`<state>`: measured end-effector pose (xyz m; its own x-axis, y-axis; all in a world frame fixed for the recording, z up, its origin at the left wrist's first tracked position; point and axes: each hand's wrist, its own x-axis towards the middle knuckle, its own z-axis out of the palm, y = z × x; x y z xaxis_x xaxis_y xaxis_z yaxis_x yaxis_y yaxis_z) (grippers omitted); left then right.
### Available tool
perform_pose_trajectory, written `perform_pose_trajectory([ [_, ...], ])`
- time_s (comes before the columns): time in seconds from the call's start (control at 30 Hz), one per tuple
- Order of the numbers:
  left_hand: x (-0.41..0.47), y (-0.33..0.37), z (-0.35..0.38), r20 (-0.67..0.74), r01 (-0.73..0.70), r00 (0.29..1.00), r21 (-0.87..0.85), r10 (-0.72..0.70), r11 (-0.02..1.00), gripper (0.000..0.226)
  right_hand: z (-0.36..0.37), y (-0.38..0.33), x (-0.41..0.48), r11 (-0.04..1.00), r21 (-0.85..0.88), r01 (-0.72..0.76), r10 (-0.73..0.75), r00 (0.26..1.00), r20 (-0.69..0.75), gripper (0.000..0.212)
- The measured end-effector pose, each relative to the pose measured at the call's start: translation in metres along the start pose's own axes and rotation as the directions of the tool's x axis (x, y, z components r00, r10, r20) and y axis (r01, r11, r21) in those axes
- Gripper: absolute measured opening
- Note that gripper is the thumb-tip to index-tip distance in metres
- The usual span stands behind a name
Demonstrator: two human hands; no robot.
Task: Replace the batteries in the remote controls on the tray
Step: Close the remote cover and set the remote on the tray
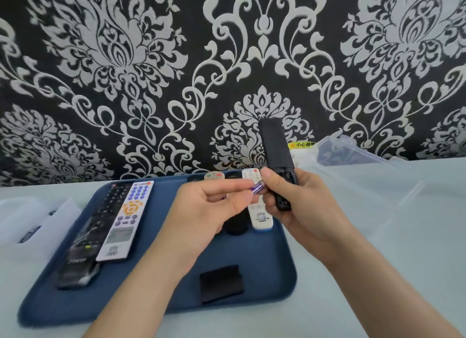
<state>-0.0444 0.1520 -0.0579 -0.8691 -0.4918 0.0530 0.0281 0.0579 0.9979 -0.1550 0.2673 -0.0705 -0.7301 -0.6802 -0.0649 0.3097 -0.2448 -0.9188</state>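
Lying nearest me on the blue tray (pixel 264 262) was a loose black battery cover (pixel 221 283). At the tray's left a long black remote (pixel 85 237) and a white remote (pixel 123 221) with blue and orange buttons lay side by side. Above the tray my left hand (pixel 201 211) pinched a purple battery (pixel 256 187) between thumb and fingertips, its tip near the black remote (pixel 276 146) that my right hand (pixel 300 206) gripped, tilted up, compartment open. Behind them another white remote (pixel 259 216) rested in the tray. Farther right stood a clear plastic box (pixel 353 151), contents unclear

Blue tray (pixel 264 267); purple battery (pixel 256 188); black-silver damask wall (pixel 151 73).
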Motion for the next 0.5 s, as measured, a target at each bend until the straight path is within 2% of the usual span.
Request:
perform_pose_trajectory([
  [0.07,-0.001,-0.001,0.002,-0.013,-0.042,0.999,0.077,0.044,0.996,0.022,0.002,0.003,0.0,0.995,0.096,-0.039,0.04,0.999,-0.001,0.014],
  [0.27,-0.006,-0.006,0.001,0.021,-0.157,0.987,0.337,0.159,0.929,0.046,0.012,0.014,-0.001,0.966,0.194,-0.173,0.17,0.985,0.033,0.03],
  [0.43,-0.006,-0.008,0.001,-0.016,-0.156,0.984,0.386,0.176,0.909,0.037,0.016,0.012,-0.002,0.961,0.211,-0.18,0.184,0.983,0.002,0.045],
  [0.5,-0.005,-0.008,0.003,-0.063,-0.135,0.985,0.306,0.161,0.942,0.033,0.015,0.013,-0.001,0.97,0.191,-0.15,0.152,0.988,0.0,0.051],
])
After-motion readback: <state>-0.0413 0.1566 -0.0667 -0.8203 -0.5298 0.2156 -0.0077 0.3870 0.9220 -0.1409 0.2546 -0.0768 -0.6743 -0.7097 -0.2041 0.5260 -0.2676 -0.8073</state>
